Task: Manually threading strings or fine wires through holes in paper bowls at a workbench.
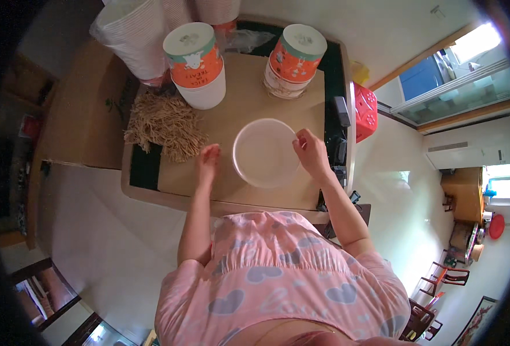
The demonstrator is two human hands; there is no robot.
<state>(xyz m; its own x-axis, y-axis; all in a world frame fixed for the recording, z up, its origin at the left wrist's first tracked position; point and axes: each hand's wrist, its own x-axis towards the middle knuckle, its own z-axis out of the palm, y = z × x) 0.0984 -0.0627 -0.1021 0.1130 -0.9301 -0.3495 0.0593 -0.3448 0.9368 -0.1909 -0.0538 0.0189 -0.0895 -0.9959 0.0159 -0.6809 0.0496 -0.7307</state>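
Observation:
A round white paper bucket (pixel 266 153) stands on the cardboard sheet in front of me, its wide mouth facing up. My right hand (pixel 311 151) pinches its rim on the right side. To the left of the bucket and apart from it, my left hand (pixel 209 164) hovers with loosely bent fingers, and no object shows in it. Just beyond that hand lies a heap of tan twine strands (pixel 167 124). Farther back are two upside-down stacks of orange and green printed paper buckets, one at left (pixel 197 66) and one at right (pixel 295 63).
Tall stacks of white paper buckets (pixel 129 37) in clear plastic rise at the back left. A big cardboard box (pixel 85 115) adjoins the table's left side. Small dark devices (pixel 340 151) line the right edge, beside a red plastic stool (pixel 365 112).

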